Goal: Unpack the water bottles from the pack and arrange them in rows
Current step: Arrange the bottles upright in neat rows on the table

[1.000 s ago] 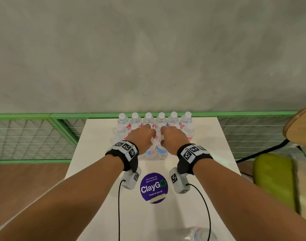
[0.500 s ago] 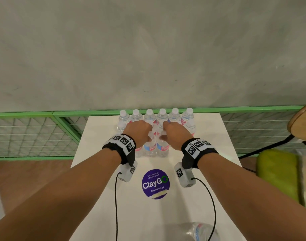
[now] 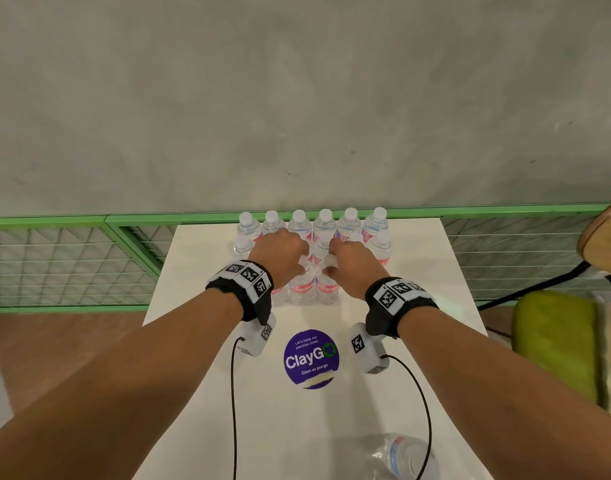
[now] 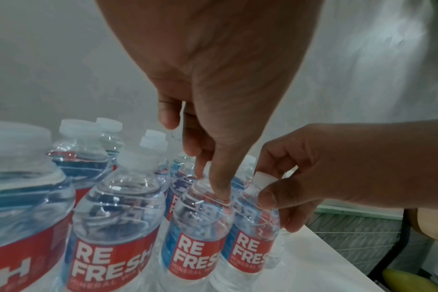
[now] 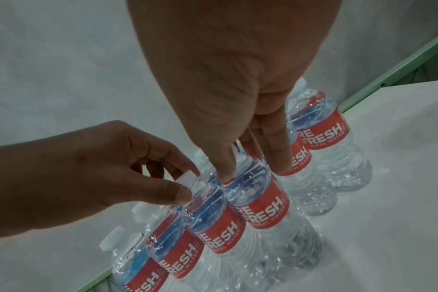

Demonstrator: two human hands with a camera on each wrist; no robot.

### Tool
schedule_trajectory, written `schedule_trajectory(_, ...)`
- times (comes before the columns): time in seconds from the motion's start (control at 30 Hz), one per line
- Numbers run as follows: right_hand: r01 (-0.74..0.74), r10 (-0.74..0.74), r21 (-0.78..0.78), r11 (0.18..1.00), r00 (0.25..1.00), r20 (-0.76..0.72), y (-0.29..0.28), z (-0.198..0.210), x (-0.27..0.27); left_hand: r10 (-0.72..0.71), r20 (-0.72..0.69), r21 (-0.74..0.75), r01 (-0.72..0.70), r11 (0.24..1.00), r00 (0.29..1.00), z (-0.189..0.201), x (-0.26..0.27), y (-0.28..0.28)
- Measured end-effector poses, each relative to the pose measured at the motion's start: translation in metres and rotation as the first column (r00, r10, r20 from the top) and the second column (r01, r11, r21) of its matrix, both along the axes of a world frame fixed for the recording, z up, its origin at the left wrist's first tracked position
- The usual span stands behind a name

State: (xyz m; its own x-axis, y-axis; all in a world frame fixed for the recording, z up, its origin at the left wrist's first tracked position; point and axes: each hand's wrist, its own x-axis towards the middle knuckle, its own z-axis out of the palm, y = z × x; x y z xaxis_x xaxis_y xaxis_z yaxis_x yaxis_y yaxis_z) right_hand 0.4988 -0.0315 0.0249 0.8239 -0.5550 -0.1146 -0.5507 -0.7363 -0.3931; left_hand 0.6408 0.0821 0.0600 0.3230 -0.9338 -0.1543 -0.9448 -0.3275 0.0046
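1. The left hand (image 3: 281,252) has thumb and fingertips curled narrowly round the neck and white cap of one front bottle (image 3: 301,287). The left wrist view shows the thumb running down onto that bottle's shoulder.
2. The right hand (image 3: 354,261) pinches the cap and neck of the neighbouring front bottle (image 3: 326,287) in the same way, with thumb on the near side and fingers on the far side.
3. The two held bottles stand upright, touching side by side on the table, with their red labels facing the person.
4. Behind them more water bottles (image 3: 325,225) stand in rows: a full back row at the table's far edge and a second row just in front of it.
5. The white table (image 3: 418,306) carries a purple round sticker (image 3: 311,358) near the wrists, and crumpled clear plastic (image 3: 397,455) lies at its near edge.
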Motion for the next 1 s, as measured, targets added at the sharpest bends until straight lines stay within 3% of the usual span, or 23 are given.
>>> schedule_trajectory(0.53, 0.036, -0.038, 0.046, 0.998, 0.998, 0.047, 0.001, -0.002, -0.006, -0.001, -0.022, -0.075, -0.001, 0.997, 1.000, -0.010, 0.006, 0.004)
schedule_trajectory(0.67, 0.059, -0.061, 0.121, 0.991, 0.998, 0.009, -0.002, 0.012, -0.010, 0.027, -0.142, -0.129, -0.046, 0.991, 0.989, -0.010, 0.007, 0.011)
schedule_trajectory(0.83, 0.084, -0.085, 0.082, 0.993, 0.996, 0.005, -0.004, 0.043, -0.039, 0.027, -0.279, -0.237, -0.096, 0.967, 0.960, 0.016, -0.007, 0.032)
schedule_trajectory(1.0, 0.101, -0.102, -0.007, 0.995, 0.994, -0.032, 0.001, 0.079, -0.085, 0.007, -0.313, -0.295, -0.105, 0.950, 0.950, 0.054, -0.050, 0.055)
